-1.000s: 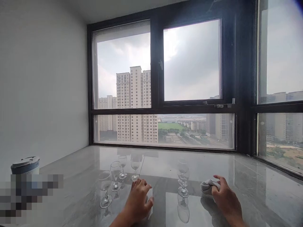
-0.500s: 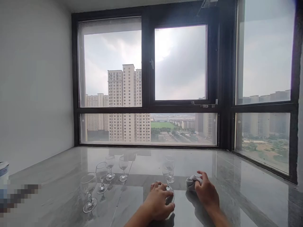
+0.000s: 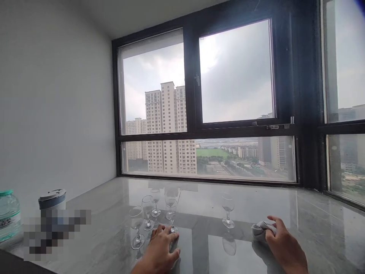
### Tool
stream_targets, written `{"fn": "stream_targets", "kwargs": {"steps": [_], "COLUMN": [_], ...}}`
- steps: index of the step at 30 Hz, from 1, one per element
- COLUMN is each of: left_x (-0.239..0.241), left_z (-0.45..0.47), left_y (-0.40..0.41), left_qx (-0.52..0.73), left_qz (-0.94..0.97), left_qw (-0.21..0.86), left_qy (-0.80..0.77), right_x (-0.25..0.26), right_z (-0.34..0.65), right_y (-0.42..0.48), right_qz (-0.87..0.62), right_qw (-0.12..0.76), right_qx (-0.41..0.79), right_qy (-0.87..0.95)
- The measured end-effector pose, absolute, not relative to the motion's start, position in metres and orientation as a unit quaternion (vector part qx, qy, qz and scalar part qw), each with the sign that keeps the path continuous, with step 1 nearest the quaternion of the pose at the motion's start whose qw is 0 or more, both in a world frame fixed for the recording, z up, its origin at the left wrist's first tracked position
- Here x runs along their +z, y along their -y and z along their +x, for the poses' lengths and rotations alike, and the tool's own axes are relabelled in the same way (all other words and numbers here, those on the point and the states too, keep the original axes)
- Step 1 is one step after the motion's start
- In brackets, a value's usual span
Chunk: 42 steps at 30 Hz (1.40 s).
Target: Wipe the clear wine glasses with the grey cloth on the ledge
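Note:
My left hand point(image 3: 161, 246) is curled around a clear stemmed wine glass point(image 3: 173, 229), low over the grey countertop. Most of that glass is hidden behind the fingers, so its exact pose is hard to make out. Close by, on the left and behind, several wine glasses point(image 3: 137, 219) stand upright in a loose group. Another wine glass point(image 3: 228, 207) stands upright by itself between my two hands, farther back. On the right, my right hand point(image 3: 286, 243) grips a bunched light grey cloth point(image 3: 261, 230) with thumb and fingers.
The glossy grey stone countertop point(image 3: 208, 243) extends to a dark-framed window point(image 3: 242, 132). At the left are a lidded cup point(image 3: 53, 198), partly covered by a blurred patch, and a clear bottle with a green cap point(image 3: 8, 219). A white wall point(image 3: 57, 114) borders the left side.
The view has swung left, bringing the bottle and more of the cup into sight. My left hand has moved left with its glass, toward the group. My right hand keeps the cloth.

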<state>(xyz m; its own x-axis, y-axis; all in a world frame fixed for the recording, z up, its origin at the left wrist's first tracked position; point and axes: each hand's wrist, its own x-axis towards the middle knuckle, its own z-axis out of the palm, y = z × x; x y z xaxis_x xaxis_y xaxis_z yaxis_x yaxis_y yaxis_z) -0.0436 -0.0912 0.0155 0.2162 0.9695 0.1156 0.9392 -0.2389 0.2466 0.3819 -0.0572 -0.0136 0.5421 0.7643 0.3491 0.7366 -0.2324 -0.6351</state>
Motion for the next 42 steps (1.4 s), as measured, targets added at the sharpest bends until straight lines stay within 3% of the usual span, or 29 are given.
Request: {"fn": "stream_targets", "kwargs": {"steps": [15,21,28,42], "left_x": [0.006,0.009,0.011,0.011], "left_z": [-0.023,0.06,0.143,0.18], "left_y": [0.096,0.108,0.056,0.009], "left_qx": [0.059,0.1,0.097,0.084], "left_qz": [0.723,0.802,0.858,0.865], "left_qw": [-0.003,0.037,0.115,0.083], "left_qy": [-0.688,-0.588,-0.49,-0.487], "right_x": [-0.003,0.0,0.003,0.003], "right_z": [0.368,0.369,0.373,0.375], "right_y": [0.066,0.072,0.078,0.078], "right_qz": [-0.785,-0.781,-0.766,-0.744], "right_qw": [0.397,0.389,0.34,0.301], "right_qx": [-0.032,-0.078,-0.119,-0.096], "right_qy": [0.475,0.483,0.532,0.589]}}
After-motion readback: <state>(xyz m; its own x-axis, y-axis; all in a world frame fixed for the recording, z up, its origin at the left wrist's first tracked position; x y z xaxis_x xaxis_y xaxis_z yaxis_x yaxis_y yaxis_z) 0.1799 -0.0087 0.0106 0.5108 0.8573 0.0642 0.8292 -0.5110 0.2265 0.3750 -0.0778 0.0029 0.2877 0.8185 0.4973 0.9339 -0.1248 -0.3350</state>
